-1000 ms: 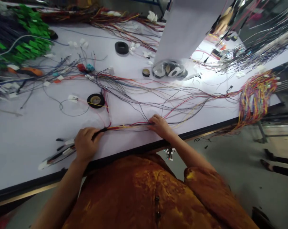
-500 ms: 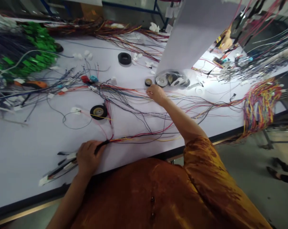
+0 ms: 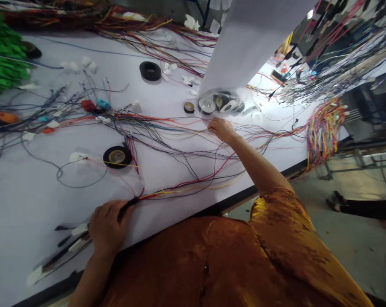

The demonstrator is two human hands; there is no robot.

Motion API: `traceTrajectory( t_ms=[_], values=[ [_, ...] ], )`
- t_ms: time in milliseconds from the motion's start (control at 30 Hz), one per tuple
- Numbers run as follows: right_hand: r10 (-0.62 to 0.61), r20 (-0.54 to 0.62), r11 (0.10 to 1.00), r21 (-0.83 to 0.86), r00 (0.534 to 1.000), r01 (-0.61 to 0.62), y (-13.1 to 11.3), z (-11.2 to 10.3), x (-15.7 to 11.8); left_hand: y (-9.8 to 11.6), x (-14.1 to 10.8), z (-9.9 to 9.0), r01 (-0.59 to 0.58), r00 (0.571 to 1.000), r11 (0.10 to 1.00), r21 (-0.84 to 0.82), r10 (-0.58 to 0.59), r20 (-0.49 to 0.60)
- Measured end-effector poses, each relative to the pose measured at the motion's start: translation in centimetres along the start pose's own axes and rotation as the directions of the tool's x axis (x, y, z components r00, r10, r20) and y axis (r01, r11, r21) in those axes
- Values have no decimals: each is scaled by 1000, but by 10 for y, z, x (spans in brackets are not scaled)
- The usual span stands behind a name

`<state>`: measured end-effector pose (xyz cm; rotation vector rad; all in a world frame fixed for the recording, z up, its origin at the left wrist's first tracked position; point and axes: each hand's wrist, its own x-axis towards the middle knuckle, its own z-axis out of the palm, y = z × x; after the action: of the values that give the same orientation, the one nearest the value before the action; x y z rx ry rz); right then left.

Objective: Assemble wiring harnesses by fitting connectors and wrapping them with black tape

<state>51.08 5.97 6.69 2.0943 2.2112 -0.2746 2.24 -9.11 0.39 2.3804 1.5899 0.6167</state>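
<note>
Wire harness (image 3: 180, 186) across the bench (image 3: 27, 204), left hand (image 3: 106, 228) closed on its taped end.

Left grip tight round the black-wrapped trunk (image 3: 128, 207), near the bench edge; right hand (image 3: 221, 130) out among the loose leads (image 3: 167, 147), grip narrow, can't tell if it has a wire. Thin plastic-sheathed leads look light, limp and snag-prone; safest hold is the taped trunk. Black tape roll (image 3: 111, 157) lies nearby.

A grey concrete floor (image 3: 349, 247) lies beside the long black-edged white workbench (image 3: 27, 204).
</note>
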Motion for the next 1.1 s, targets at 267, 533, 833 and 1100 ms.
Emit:
traceTrajectory(
  t_ms=[267,533,833,1100],
  values=[
    [7,-6,1000,-28,1000,-7,9,3,-12,-4,-3,5,24,999,998,-59,-26,-42],
    [39,48,997,-76,998,-35,3,8,-16,-17,-7,8,42,999,994,-102,-39,31],
    [148,-41,986,82,988,-144,4,7,-23,-14,-1,3,8,999,996,-85,-3,54],
    [446,-475,886,356,758,-298,19,-40,-45,13,17,-41,24,940,999,21,-30,340]
  ],
)
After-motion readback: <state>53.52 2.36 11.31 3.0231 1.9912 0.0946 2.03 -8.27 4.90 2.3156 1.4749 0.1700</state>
